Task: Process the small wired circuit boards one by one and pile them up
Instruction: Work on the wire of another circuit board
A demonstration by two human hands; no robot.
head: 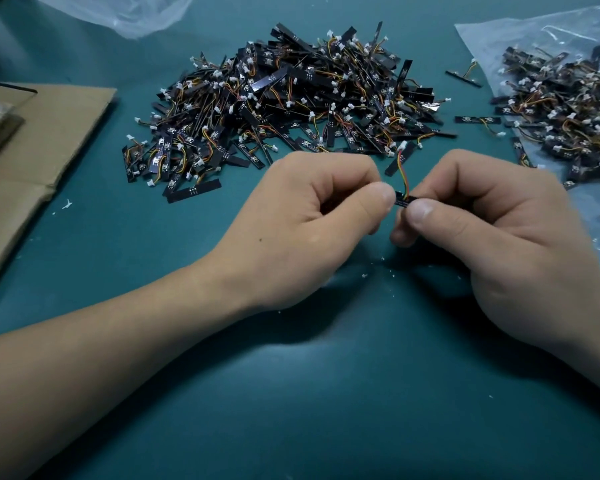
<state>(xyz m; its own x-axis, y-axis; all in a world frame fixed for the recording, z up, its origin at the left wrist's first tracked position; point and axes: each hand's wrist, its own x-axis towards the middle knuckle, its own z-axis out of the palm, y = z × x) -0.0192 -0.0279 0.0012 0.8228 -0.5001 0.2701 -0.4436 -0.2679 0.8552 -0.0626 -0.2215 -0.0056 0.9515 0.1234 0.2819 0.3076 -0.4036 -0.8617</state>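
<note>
The left hand [321, 216] and right hand [482, 220] pinch one circuit board [403, 201] between thumbs and fingertips above the table [291, 393] centre. Its long axis runs left-right; its wire [404, 174] rises toward the far-edge pile [291, 102].

Dim, cool overhead light; soft shadows under the forearms, glare on plastic, wide-angle edge bending.
</note>
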